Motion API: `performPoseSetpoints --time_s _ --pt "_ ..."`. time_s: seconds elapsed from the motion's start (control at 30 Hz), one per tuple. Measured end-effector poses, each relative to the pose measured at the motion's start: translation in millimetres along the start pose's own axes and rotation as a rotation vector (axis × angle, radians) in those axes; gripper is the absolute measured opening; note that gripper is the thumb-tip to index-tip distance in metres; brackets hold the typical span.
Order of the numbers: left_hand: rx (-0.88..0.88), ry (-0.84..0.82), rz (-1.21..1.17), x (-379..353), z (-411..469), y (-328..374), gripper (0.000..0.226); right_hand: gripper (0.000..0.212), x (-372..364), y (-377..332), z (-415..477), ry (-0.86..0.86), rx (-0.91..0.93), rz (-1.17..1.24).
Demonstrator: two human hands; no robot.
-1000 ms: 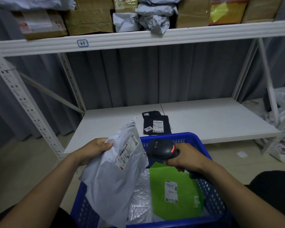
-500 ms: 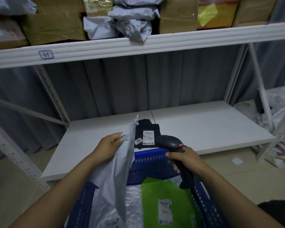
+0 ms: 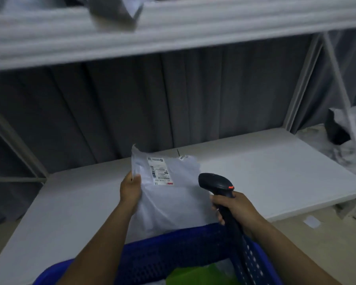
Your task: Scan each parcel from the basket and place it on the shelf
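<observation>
Nearest the camera the blue basket (image 3: pixel 173 249) is sitting low in view, and one green parcel (image 3: pixel 193 274) is lying inside it, probably waiting for its turn. Just past the basket's far rim, the left hand (image 3: pixel 130 190) is pinching the left edge of a grey parcel (image 3: pixel 169 198), thumb on top and fingers tucked underneath. It's holding the bag flat with the label (image 3: pixel 160 171) facing up, I'm guessing so the barcode stays readable while it goes down. To the right of that, above the basket's right corner, the right hand (image 3: pixel 234 208) is wrapping all its fingers round the handle of the scanner (image 3: pixel 216 183). The scanner's nose is pointing out toward the shelf instead of at the label, so it looks like the placing step is happening now, not the scan. The grey parcel is hovering over or maybe already touching the lower shelf board (image 3: pixel 275 171) right behind the basket; I honestly can't tell which. Further back a grey curtain (image 3: pixel 214 95) is hanging behind the rack. High above the basket the upper shelf (image 3: pixel 173 31) is blurring across the top, with one grey bag (image 3: pixel 115 11) drooping over its edge. Count-wise I'm seeing two hands, one scanner, one basket, two shelf boards and three parcels: one held, one in the basket, one up top.
</observation>
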State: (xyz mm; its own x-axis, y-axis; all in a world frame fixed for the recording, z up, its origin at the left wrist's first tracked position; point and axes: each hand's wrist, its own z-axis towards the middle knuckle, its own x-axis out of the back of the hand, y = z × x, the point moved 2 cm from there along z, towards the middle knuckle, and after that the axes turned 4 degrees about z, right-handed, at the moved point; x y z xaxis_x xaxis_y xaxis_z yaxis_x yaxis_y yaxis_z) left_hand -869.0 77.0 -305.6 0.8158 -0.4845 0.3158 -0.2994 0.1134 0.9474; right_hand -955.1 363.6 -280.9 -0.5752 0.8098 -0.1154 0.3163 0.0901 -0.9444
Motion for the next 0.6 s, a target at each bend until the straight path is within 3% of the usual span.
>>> performPoseSetpoints --time_s 0.1,0.23,0.37,0.5,0.6 --pt "0.074 0.050 0.124 -30 35 -49 0.027 0.015 0 16 25 -0.007 -0.031 -0.004" --pt "0.128 0.085 0.221 -51 61 -84 0.056 0.013 -1 39 45 -0.021 -0.086 -0.008" --pt "0.121 -0.146 0.513 -55 77 -101 0.083 0.015 4 58 53 -0.016 -0.124 -0.029" --pt "0.078 -0.400 0.912 -45 68 -107 0.070 0.017 3 61 43 0.003 -0.129 -0.068" --pt "-0.031 -0.500 0.926 -31 37 -98 0.050 0.016 -4 64 26 -0.003 -0.121 -0.111"
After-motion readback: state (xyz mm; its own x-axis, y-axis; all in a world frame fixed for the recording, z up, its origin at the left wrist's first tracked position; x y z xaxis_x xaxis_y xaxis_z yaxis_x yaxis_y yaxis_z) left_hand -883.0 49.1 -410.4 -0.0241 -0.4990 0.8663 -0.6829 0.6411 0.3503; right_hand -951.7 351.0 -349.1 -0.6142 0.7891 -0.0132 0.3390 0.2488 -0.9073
